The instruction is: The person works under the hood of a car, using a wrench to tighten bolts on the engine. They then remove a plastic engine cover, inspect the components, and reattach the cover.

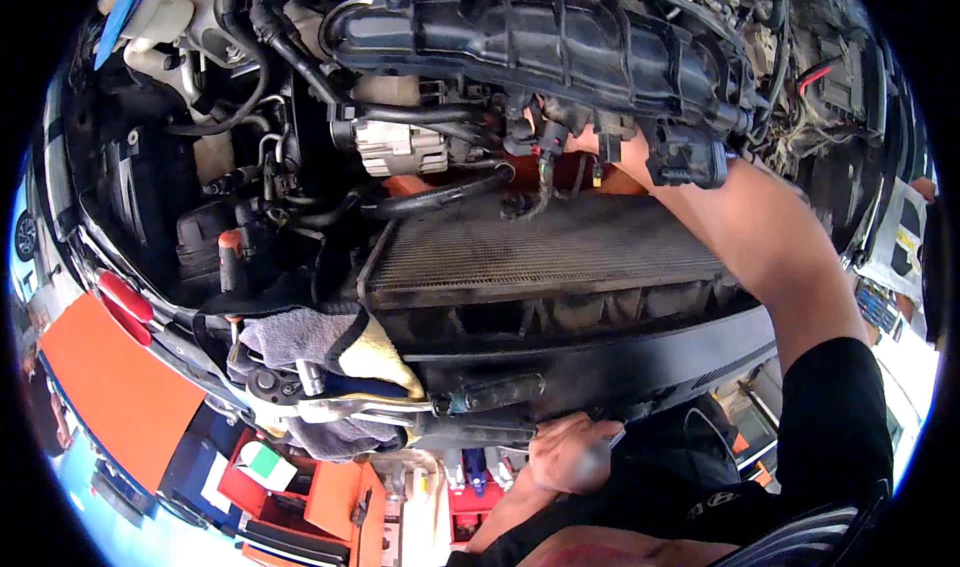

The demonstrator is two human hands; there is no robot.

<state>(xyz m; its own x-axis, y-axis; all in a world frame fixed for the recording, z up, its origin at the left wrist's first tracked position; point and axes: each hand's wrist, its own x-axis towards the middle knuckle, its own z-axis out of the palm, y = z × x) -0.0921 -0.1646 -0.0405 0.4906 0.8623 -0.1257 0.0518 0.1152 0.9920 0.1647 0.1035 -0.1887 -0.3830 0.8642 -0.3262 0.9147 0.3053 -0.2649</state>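
My right arm reaches from the right over the radiator [540, 252] into the engine bay. My right hand [632, 155] is partly behind wiring connectors [545, 139] below the black ribbed intake manifold [540, 37]; its fingers are hidden. At the front edge of the car, my left hand [575, 454] is closed, with a small metallic edge showing by its fingertips; what it holds I cannot make out. To the left of that hand, a ratchet [275, 385] and other metal tools lie on a grey cloth [300, 339] over the front panel.
A silver alternator [400, 149] and black hoses [440, 199] sit left of my right hand. An orange-handled tool [231, 252] stands at the left of the bay. Beyond the bumper are an orange panel [120, 387] and a red-orange toolbox [340, 497].
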